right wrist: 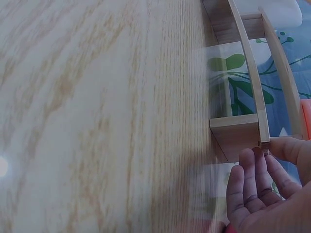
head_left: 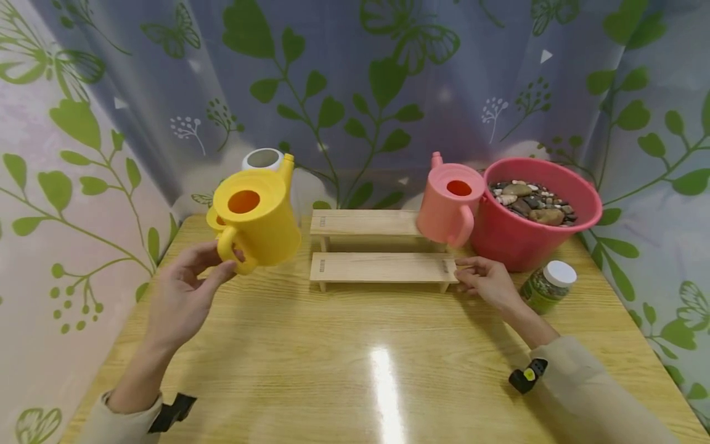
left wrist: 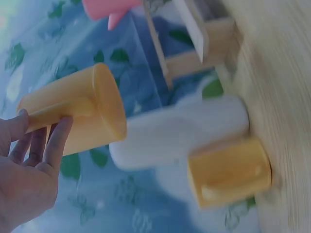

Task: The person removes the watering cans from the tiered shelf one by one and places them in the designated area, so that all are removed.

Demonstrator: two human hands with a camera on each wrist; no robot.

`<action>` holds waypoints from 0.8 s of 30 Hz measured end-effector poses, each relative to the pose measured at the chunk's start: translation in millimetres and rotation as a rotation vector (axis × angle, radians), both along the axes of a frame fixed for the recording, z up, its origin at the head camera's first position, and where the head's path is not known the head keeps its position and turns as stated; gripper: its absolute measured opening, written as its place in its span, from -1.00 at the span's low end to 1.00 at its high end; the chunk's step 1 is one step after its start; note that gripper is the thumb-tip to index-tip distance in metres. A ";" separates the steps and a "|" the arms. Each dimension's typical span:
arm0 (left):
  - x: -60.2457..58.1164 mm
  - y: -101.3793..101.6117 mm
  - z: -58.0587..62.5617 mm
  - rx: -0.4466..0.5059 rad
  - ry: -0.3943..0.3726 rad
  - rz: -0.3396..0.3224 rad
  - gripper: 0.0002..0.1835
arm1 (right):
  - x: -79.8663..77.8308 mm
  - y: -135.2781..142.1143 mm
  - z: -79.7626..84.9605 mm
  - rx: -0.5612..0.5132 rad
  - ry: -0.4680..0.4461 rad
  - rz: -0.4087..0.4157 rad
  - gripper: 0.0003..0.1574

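My left hand point(head_left: 183, 296) grips a yellow watering can point(head_left: 272, 228) by its handle, thumb on one side and fingers on the other. In the left wrist view the yellow can hangs clear of the table, its spout hidden there. At the right end of a two-step wooden shelf point(head_left: 383, 269), my right hand point(head_left: 489, 282) pinches the edge of the lower board. The right wrist view has the thumb at the board's end and the fingertips point(right wrist: 247, 158) just below it. A pink watering can point(head_left: 440, 213) stands on the right end of the upper board.
Behind the held can are a second yellow can point(left wrist: 235, 174) and a white cylindrical container point(left wrist: 180, 131) on the table point(head_left: 310, 364). At right stand a red bucket point(head_left: 516, 246) of pebbles and a white-lidded jar point(head_left: 546, 290). A patterned curtain point(head_left: 344, 86) hangs behind.
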State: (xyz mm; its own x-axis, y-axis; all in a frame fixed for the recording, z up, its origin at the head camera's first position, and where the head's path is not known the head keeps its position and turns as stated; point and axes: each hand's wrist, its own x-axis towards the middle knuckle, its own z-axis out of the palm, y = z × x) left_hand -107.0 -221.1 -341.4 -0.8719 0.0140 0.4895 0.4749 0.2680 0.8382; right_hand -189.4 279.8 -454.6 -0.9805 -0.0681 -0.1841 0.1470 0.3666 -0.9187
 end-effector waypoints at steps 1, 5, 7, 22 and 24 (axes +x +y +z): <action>2.5 -6.6 1.6 0.010 0.010 0.011 -0.68 | 0.0 -0.2 -0.1 -0.002 -0.002 -0.002 -0.42; 9.4 -34.2 5.7 0.036 0.037 0.062 -0.67 | -0.8 0.0 -1.0 -0.009 -0.004 0.005 -0.41; 10.7 -48.4 6.3 0.050 0.032 0.091 -0.68 | -1.3 0.1 -1.1 -0.011 -0.004 0.006 -0.40; -21.2 -122.9 -14.1 0.226 -0.105 0.332 -0.65 | -1.2 0.0 -2.7 0.015 0.016 -0.007 -0.44; -26.2 -127.8 -19.7 0.300 -0.126 0.334 -0.65 | -1.1 0.8 -2.0 0.018 0.016 -0.008 -0.44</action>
State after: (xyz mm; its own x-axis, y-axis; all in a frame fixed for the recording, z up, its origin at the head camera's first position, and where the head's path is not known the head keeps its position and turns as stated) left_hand -133.1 -349.0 -361.1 -0.8578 -0.4032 0.3188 0.2930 0.1259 0.9478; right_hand -190.5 280.6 -456.6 -0.9838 -0.0573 -0.1700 0.1356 0.3824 -0.9140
